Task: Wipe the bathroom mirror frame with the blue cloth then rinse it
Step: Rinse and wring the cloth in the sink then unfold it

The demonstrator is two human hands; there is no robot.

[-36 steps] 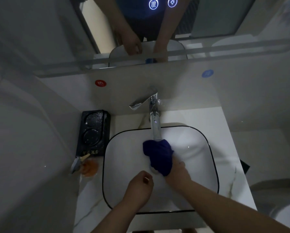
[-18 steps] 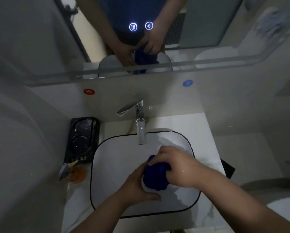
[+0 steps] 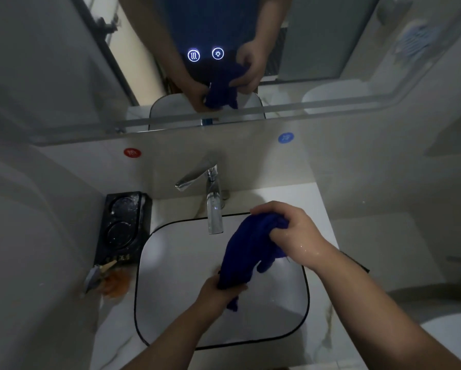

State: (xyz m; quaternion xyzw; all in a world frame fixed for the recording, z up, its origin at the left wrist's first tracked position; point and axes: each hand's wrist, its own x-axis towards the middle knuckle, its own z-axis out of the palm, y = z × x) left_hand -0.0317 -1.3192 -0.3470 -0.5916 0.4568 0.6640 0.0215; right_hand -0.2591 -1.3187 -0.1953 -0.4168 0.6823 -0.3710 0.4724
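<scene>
The right hand [image 3: 290,233] grips the upper end of the blue cloth [image 3: 248,249], and the left hand [image 3: 218,289] grips its lower end, holding it stretched above the white, black-rimmed sink [image 3: 154,263]. A chrome tap [image 3: 213,206] stands just behind it on a pale marble counter [image 3: 323,343]. A black tray [image 3: 124,228] lies to the left, and the mirror [image 3: 64,76] hangs above.

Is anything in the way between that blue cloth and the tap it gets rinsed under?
Nothing visible does. The right hand and left hand grip the blue cloth over the basin, and only open space separates it from the faucet spout.
</scene>
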